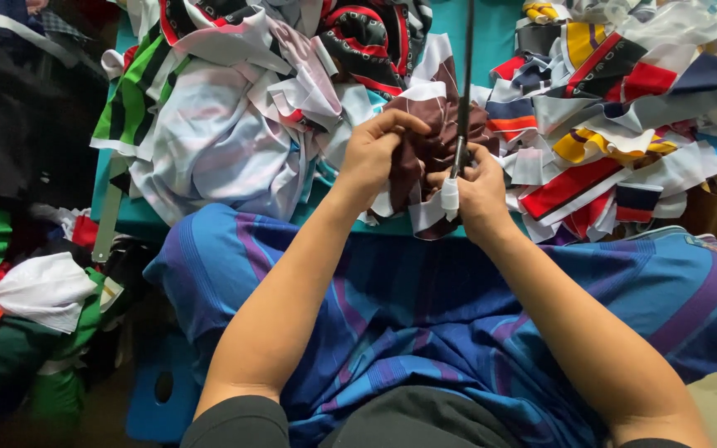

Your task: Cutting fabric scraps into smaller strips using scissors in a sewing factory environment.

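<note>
Blue-and-purple striped cloth [458, 315] drapes the lap. Above it, the left hand [373, 156] pinches a crumpled maroon fabric piece with white trim [425, 149] at the teal table [491, 33] edge. The right hand [481, 192] is clamped on a slim dark rod [464, 91], one finger wrapped in white tape. Striped knit collars [624, 108] lie heaped alongside.

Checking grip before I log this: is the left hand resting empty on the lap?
No, the left hand is raised at the table edge, pinching the maroon-and-white striped fabric piece that the right hand also grips.
</note>
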